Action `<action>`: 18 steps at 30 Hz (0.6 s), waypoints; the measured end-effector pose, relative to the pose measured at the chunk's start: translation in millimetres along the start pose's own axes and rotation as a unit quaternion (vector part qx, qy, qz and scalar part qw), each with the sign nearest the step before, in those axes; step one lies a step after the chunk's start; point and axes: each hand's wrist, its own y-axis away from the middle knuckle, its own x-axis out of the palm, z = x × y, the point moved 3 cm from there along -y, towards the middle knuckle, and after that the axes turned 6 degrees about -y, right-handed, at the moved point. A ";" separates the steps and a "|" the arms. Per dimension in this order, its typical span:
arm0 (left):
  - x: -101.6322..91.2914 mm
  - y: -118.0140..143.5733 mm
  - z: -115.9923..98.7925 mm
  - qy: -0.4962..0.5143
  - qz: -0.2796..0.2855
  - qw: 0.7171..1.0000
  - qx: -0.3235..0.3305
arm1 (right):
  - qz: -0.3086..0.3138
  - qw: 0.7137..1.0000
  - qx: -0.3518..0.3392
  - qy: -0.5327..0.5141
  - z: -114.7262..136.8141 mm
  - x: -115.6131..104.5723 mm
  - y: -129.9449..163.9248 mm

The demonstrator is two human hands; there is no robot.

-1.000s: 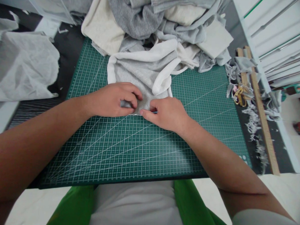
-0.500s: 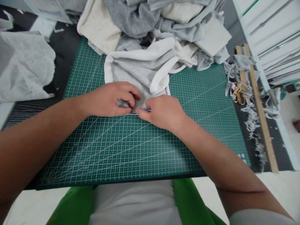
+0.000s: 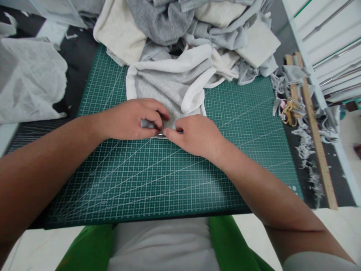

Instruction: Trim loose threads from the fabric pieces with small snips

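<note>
A light grey knit fabric piece (image 3: pixel 170 85) with white bands along its edges lies on the green cutting mat (image 3: pixel 155 182). At its near edge my left hand (image 3: pixel 136 119) is closed, thumb and forefinger pinching the fabric while the other fingers curl over it. My right hand (image 3: pixel 195 134) is closed just beside it, its thumb and forefinger pressed together on a thin metal tool (image 3: pixel 160 135). Only a short shiny length of the tool shows between the two hands; the rest is hidden, so its kind is unclear. Both hands rest at the fabric's near edge.
Behind the fabric rises a heap of grey and cream cloths (image 3: pixel 172 20). Whitish sheet material (image 3: pixel 28 79) lies at the left. On the right are wooden rulers (image 3: pixel 315 132), gold-handled scissors (image 3: pixel 288 114) and fabric scraps (image 3: pixel 303 145). A translucent bin (image 3: pixel 51 4) stands at the back left.
The hands stay almost in place. A blue bit of the tool seen earlier by my right forefinger is now hidden. The view has shifted very slightly.
</note>
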 end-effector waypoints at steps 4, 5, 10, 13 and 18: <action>-3.0 2.2 4.6 0.004 0.002 1.000 -0.002 | 0.003 1.000 0.001 -0.007 -1.3 0.1 -1.3; -3.6 2.8 5.7 0.003 0.003 1.000 -0.003 | 0.003 1.000 0.002 -0.011 -1.8 -0.1 -1.5; -5.0 3.7 7.1 0.000 0.009 1.000 -0.003 | 0.003 1.000 -0.001 -0.026 -3.2 -1.2 -2.6; -5.0 3.0 5.2 0.000 0.010 1.000 0.001 | 0.006 1.000 0.000 -0.025 -3.0 -1.5 -2.3; -3.9 1.7 3.9 -0.002 0.009 1.000 0.000 | 0.009 1.000 -0.001 -0.025 -2.8 -4.7 -1.0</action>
